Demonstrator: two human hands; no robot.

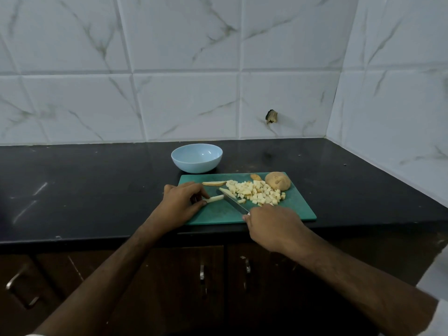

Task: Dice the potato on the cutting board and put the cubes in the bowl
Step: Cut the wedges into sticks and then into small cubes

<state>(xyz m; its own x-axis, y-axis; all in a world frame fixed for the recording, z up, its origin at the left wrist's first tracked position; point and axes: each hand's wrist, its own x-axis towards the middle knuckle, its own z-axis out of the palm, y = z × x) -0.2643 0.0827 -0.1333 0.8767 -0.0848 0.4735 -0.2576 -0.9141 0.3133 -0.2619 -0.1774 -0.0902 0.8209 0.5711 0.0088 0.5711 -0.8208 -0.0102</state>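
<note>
A green cutting board (291, 209) lies on the black counter. My left hand (180, 204) pinches a pale potato strip (215, 198) at the board's left end. My right hand (274, 226) grips a knife (234, 202), its blade angled up-left with the tip just right of the strip. A pile of several potato cubes (259, 194) sits mid-board. An uncut potato half (278, 181) rests at the board's far right corner, with a slice (214, 183) and a peel piece (255, 177) near the far edge. A light blue bowl (196, 158) stands behind the board, holding nothing visible.
The black counter (84, 190) runs left and right, bounded by tiled walls at the back and right. Dark cabinet doors with metal handles (201, 275) are below the counter edge.
</note>
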